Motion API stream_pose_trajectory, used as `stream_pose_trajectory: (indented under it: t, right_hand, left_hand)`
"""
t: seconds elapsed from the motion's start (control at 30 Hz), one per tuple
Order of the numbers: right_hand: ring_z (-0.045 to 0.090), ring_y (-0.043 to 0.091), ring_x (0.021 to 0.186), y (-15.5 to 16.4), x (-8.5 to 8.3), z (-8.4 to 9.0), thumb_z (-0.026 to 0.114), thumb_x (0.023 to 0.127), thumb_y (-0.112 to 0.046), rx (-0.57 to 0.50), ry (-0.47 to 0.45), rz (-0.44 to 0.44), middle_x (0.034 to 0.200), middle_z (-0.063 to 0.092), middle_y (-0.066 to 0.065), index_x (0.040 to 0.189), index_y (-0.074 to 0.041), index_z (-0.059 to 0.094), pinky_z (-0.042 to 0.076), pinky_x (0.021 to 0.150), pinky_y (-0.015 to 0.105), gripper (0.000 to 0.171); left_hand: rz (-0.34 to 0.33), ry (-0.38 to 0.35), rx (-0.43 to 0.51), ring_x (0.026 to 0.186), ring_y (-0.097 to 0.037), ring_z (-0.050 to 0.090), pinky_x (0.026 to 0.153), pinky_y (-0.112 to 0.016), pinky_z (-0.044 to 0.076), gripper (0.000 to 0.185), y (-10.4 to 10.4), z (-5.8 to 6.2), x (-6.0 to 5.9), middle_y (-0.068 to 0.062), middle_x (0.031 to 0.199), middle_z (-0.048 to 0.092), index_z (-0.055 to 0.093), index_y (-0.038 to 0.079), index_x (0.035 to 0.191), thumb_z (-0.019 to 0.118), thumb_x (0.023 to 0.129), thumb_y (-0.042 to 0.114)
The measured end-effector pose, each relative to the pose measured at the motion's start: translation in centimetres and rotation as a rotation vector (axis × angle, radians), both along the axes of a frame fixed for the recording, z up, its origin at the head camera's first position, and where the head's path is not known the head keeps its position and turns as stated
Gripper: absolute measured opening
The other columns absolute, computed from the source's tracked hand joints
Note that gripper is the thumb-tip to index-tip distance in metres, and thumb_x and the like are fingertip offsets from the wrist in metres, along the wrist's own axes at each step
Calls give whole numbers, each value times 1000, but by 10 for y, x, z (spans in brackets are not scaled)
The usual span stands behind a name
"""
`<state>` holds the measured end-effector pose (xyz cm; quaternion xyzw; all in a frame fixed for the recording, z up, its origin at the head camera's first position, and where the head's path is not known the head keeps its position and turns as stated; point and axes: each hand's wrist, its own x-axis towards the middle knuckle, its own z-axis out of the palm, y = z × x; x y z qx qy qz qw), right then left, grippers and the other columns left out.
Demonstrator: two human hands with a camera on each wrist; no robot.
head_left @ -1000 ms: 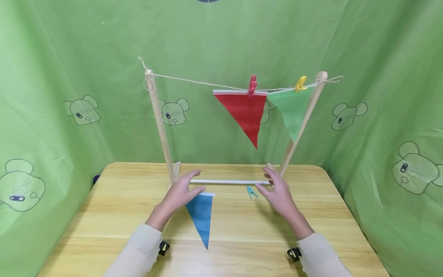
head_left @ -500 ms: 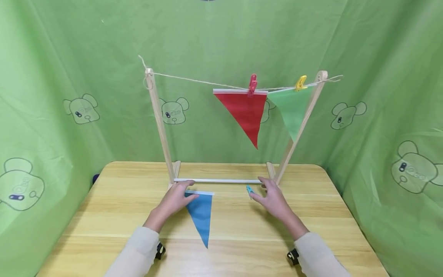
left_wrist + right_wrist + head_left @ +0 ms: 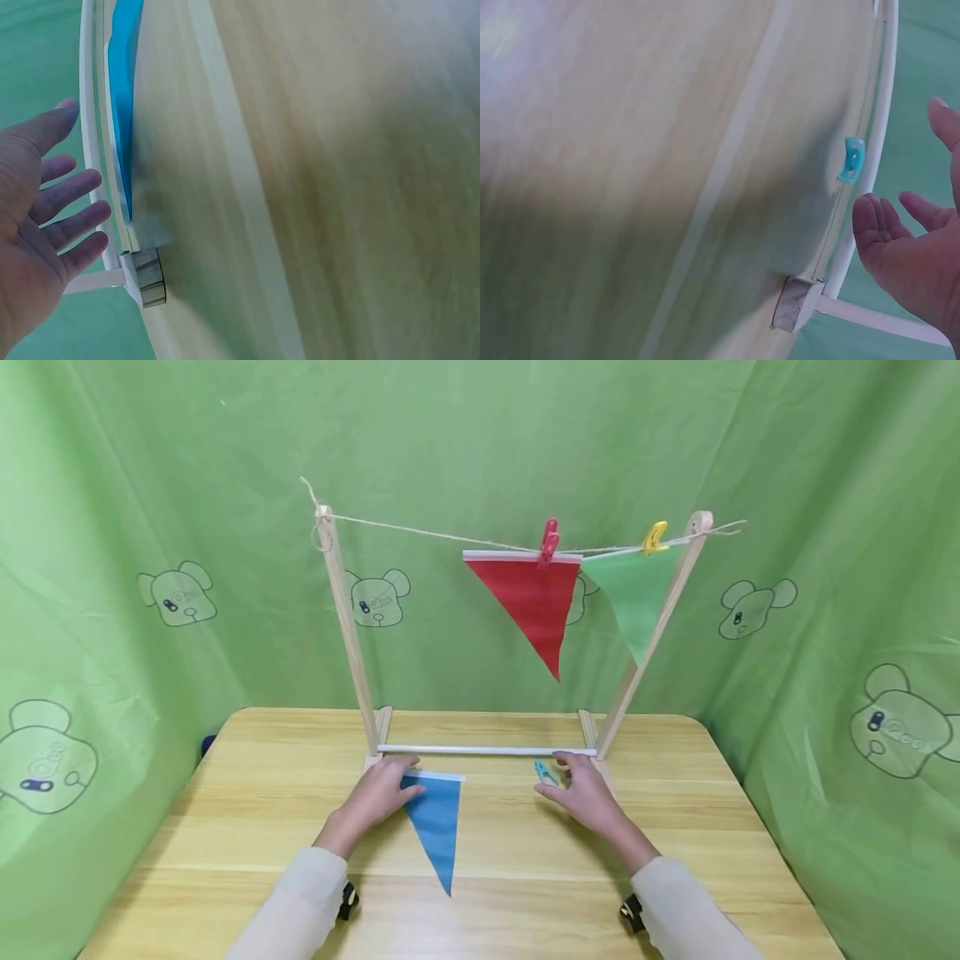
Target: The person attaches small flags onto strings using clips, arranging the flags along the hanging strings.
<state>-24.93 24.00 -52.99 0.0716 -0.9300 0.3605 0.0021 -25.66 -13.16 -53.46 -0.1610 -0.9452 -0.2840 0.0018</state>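
Note:
A blue triangular flag (image 3: 437, 827) lies flat on the wooden table (image 3: 247, 827), point toward me. My left hand (image 3: 381, 790) hovers open over its top-left corner; the left wrist view shows the fingers (image 3: 71, 217) spread beside the blue flag (image 3: 124, 97), and I cannot tell if they touch it. A small teal clothespin (image 3: 544, 771) lies on the table just left of my right hand (image 3: 579, 787). That hand is open and holds nothing. In the right wrist view the teal clothespin (image 3: 850, 159) lies apart from the fingers (image 3: 876, 225).
A wooden frame with two posts (image 3: 347, 627) stands at the back, joined by a white rod (image 3: 487, 750). A string (image 3: 427, 533) across the top carries a red flag (image 3: 528, 606) under a red clip (image 3: 550, 542) and a green flag (image 3: 633, 597) under a yellow clip (image 3: 655, 537). Green cloth surrounds the table.
Both hands have drawn back from the white rod toward me. The left one now lies over the blue flag's corner, the right one beside the teal clothespin.

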Motion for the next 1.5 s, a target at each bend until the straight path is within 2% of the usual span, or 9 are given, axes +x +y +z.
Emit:
stream_pose_trajectory:
  t: [0.37, 0.57, 0.7, 0.83, 1.0, 1.2, 1.5]
  right_hand:
    - [58, 30, 103, -2, -7, -11, 85, 87, -27, 21, 0, 0, 125, 59, 23, 141, 7, 53, 54, 89, 47, 71]
    - [60, 28, 102, -2, -8, -17, 85, 86, -27, 27, -9, -7, 124, 61, 22, 138, 8, 55, 55, 90, 46, 70]
    - [56, 24, 90, -3, -11, -19, 86, 85, -25, 38, -9, -3, 108, 62, 18, 127, 7, 61, 52, 78, 37, 59]
    - [52, 21, 84, -4, -14, -20, 87, 83, -22, 51, 0, -6, 96, 59, 13, 116, 5, 65, 47, 72, 32, 49]
    - [53, 23, 88, -6, -15, -24, 87, 83, -24, 86, -6, -35, 100, 59, 14, 115, 5, 65, 49, 77, 36, 48]
    - [52, 24, 90, -6, -13, -25, 86, 85, -26, 103, -26, -66, 104, 57, 15, 115, 3, 64, 48, 77, 36, 47]
    - [51, 23, 90, -5, -15, -27, 86, 85, -24, 107, -17, -69, 101, 56, 13, 114, 3, 64, 46, 76, 34, 45]
  left_hand:
    - [22, -12, -34, 135, -38, 56, 115, -52, 44, 51, 0, -3, -1, -19, 140, 63, 63, 2, 137, 78, 94, 25]
    - [33, -27, -39, 134, -39, 57, 113, -53, 46, 50, 0, -5, -1, -19, 139, 63, 63, 1, 136, 78, 93, 22]
    - [40, -21, -48, 133, -39, 57, 113, -53, 46, 49, -1, -7, -3, -19, 139, 64, 63, 1, 136, 78, 93, 21]
    - [43, -9, -52, 133, -39, 58, 112, -52, 46, 48, -2, -10, -5, -19, 138, 64, 64, 1, 135, 78, 93, 19]
    - [28, 24, -53, 131, -39, 59, 111, -52, 48, 45, -2, -12, -5, -19, 136, 66, 65, 1, 133, 79, 91, 12]
    - [23, 59, -59, 128, -39, 61, 109, -51, 50, 44, -2, -14, -4, -19, 132, 67, 67, 0, 129, 81, 88, 7]
    - [44, 45, -20, 126, -39, 60, 108, -53, 50, 46, -3, -12, -4, -20, 132, 67, 69, 2, 128, 83, 84, 5]
